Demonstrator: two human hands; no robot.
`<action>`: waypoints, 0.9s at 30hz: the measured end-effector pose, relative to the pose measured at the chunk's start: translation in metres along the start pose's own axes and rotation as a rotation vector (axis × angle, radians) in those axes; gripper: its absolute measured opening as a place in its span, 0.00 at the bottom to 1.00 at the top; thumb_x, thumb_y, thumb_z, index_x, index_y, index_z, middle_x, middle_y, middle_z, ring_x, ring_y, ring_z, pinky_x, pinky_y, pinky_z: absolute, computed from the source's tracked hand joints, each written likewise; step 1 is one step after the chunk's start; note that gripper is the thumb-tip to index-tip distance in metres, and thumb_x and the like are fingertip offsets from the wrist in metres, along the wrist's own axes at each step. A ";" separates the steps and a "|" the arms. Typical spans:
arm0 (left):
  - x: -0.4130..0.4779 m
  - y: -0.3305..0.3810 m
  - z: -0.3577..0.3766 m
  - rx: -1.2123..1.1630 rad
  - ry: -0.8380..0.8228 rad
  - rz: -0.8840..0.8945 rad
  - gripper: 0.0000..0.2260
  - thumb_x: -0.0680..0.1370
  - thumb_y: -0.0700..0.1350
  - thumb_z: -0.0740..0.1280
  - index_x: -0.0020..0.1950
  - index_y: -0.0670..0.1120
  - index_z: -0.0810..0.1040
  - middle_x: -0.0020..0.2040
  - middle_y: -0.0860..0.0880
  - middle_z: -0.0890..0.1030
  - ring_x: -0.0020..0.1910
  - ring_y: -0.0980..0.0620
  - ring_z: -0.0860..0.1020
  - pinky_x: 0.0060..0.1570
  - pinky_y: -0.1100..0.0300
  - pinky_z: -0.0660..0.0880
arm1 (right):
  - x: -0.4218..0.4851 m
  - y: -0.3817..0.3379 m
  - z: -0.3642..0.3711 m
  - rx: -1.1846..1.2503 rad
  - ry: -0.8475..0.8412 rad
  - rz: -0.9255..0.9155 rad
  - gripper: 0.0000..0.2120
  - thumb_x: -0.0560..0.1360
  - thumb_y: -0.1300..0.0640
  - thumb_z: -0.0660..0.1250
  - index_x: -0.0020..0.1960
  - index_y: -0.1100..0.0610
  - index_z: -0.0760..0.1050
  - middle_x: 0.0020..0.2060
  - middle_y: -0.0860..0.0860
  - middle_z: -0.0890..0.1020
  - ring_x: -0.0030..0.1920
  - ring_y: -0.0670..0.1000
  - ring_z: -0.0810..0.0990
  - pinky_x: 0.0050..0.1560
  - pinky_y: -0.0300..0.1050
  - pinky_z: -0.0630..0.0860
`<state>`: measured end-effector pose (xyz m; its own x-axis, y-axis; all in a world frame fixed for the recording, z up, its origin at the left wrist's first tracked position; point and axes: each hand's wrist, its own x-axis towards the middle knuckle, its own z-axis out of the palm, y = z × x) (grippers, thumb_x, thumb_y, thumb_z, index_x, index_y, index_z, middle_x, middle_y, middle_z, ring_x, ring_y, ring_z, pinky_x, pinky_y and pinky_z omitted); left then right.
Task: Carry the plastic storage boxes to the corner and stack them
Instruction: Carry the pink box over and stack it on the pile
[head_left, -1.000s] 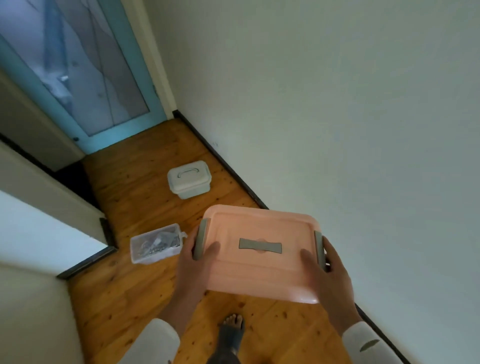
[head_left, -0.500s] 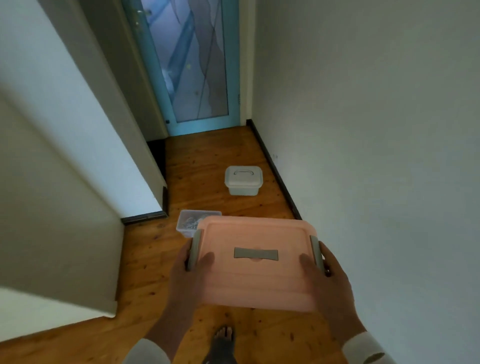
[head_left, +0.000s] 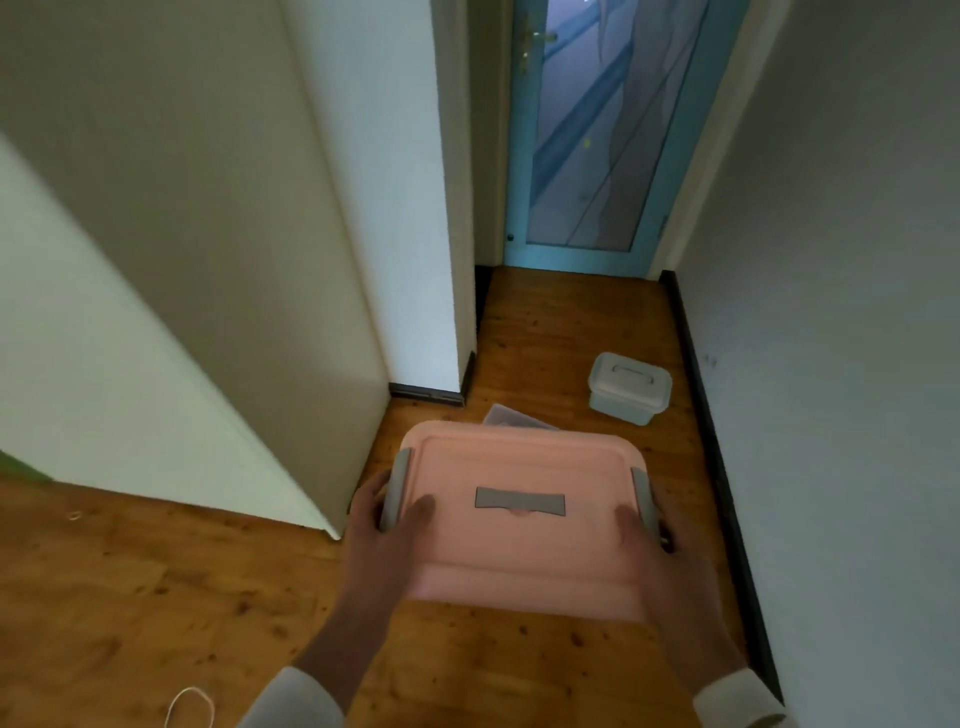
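Note:
I hold a pink storage box (head_left: 519, 551) with grey side clips and a grey lid handle in front of me, above the wooden floor. My left hand (head_left: 382, 525) grips its left end and my right hand (head_left: 660, 551) grips its right end. A small white box with a handle (head_left: 628, 387) stands on the floor ahead, close to the right wall. A clear plastic box (head_left: 511, 418) lies just beyond the pink box, mostly hidden behind it.
A narrow hallway runs ahead to a blue glass door (head_left: 587, 135). A white wall corner (head_left: 426, 312) juts in on the left, with a dark skirting along the right wall (head_left: 722, 467). A white cord loop (head_left: 189, 704) and a rubber band (head_left: 75, 515) lie on the floor at left.
My view has swung left and back, so the door and the boxes on the floor now sit further right. The clear box has slipped behind the pink box. Both hands keep their grip.

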<state>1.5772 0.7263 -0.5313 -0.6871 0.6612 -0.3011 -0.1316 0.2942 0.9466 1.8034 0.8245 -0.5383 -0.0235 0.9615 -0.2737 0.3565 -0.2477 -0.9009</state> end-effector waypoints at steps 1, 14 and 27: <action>0.001 0.001 -0.013 -0.020 0.020 -0.002 0.21 0.77 0.47 0.70 0.68 0.53 0.69 0.59 0.50 0.76 0.57 0.48 0.76 0.52 0.48 0.78 | -0.002 -0.006 0.012 -0.010 -0.011 -0.014 0.22 0.76 0.42 0.64 0.69 0.42 0.68 0.56 0.45 0.76 0.53 0.50 0.76 0.46 0.47 0.74; 0.024 -0.014 -0.233 -0.191 0.389 -0.010 0.18 0.77 0.48 0.70 0.64 0.58 0.70 0.54 0.54 0.78 0.49 0.52 0.78 0.38 0.60 0.73 | -0.067 -0.083 0.218 -0.015 -0.356 -0.125 0.12 0.72 0.45 0.69 0.48 0.29 0.70 0.46 0.42 0.80 0.45 0.46 0.80 0.33 0.42 0.77; 0.004 -0.034 -0.399 -0.413 0.721 -0.020 0.12 0.76 0.49 0.70 0.54 0.66 0.76 0.52 0.59 0.80 0.48 0.55 0.80 0.35 0.67 0.75 | -0.145 -0.140 0.392 -0.038 -0.726 -0.250 0.11 0.75 0.50 0.68 0.53 0.36 0.72 0.51 0.44 0.79 0.49 0.49 0.80 0.39 0.49 0.81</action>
<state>1.2939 0.4432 -0.5188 -0.9527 0.0131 -0.3035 -0.3037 -0.0692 0.9503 1.3910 0.6732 -0.5048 -0.7103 0.6659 -0.2281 0.2914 -0.0168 -0.9565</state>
